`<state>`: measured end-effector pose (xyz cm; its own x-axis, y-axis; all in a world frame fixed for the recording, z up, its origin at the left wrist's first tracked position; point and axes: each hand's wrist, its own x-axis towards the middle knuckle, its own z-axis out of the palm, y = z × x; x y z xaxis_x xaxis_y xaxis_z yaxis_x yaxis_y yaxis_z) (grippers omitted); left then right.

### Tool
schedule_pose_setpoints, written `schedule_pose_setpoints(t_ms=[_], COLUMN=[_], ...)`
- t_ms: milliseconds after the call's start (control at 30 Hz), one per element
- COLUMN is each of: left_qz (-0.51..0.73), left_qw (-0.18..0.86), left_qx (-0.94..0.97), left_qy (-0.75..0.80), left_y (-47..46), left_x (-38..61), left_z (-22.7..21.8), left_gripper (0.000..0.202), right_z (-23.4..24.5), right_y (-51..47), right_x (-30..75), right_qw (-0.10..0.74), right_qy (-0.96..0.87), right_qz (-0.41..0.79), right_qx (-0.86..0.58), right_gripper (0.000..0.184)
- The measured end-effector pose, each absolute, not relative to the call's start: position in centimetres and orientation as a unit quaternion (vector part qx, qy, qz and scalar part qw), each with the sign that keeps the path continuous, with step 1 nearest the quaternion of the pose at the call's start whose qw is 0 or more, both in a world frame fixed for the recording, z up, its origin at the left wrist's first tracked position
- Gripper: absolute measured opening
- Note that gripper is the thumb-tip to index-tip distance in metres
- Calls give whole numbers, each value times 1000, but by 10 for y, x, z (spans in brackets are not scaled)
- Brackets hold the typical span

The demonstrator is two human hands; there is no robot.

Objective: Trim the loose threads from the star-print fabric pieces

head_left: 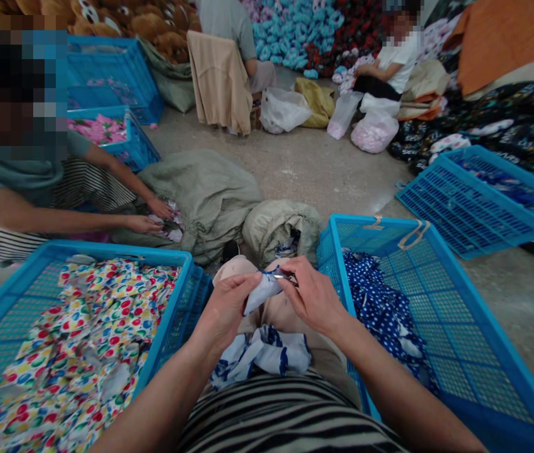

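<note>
Striped shirt hem (286,415) at six o'clock. Above it lies a loose heap of white-and-blue printed cloth (267,352), kept on the lap where either hand can draw from it. Left hand (227,308), fingers closed, pinches a small white-and-blue fabric piece (260,292) and lifts it clear of the heap at centre frame, so that its edge stands free. Right hand (312,296), fingers closed, pinches a small silvery tool (286,275), kind unclear, its tip touching that piece at the top. Blue plastic lattice crate (120,250) at eight o'clock holds multicoloured dotted cloth (82,352). A matching blue crate (437,277) at four o'clock holds navy white-dotted cloth (385,308). The two flank the knees, apparently to keep the prints apart and within arm's reach. Grey-green open sack (281,226) at twelve o'clock, just beyond the knees. Co-worker's two hands (153,217) at ten o'clock rest on pale scraps on a second sack. Two seated people at the far wall, among heaped plush.
</note>
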<state>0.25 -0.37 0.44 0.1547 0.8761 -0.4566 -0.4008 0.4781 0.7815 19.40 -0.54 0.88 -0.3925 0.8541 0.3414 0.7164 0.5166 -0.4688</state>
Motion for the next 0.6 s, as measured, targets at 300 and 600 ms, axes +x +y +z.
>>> schedule_pose_setpoints(t_ms=[300,600], left_qz=[445,442], left_qw=[719,722], left_qx=[223,226], left_qy=[485,482], left_y=[-3,-3], left_x=[5,7], left_z=[11,13], left_gripper=[41,45], right_z=[10,10], right_y=[-1,1], right_x=[190,186], right_qw=[202,186], right_qy=[-875,-888], right_qz=[-42,-51], right_qx=[-438,-417], right_gripper=[25,24])
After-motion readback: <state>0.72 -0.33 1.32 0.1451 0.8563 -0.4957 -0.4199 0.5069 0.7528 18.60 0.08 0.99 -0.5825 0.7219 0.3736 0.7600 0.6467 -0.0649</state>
